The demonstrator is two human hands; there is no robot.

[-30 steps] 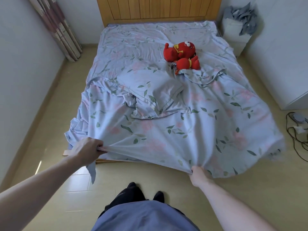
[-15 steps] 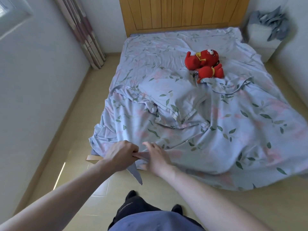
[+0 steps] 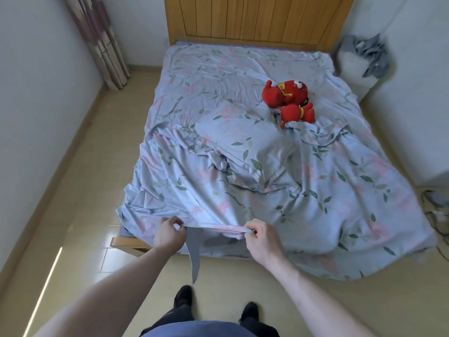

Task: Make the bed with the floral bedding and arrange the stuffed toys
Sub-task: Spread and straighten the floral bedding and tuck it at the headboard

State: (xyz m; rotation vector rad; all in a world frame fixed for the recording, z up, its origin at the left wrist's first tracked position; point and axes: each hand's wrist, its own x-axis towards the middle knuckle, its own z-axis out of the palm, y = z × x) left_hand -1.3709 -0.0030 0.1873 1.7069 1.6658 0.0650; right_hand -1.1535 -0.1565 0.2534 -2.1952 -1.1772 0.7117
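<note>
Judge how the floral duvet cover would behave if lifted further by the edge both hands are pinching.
Probably floppy: the floral duvet cover lies in creases, and a loose corner hangs limp beside the left hand. Likely light for its size, since it looks thin and unfilled. It would likely sag between the left hand and right hand, dragging the pillow on top of it.

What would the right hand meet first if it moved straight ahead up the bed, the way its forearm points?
Probably the rumpled floral quilt whose edge the right hand pinches, then the pillow; depth is unclear.
</note>
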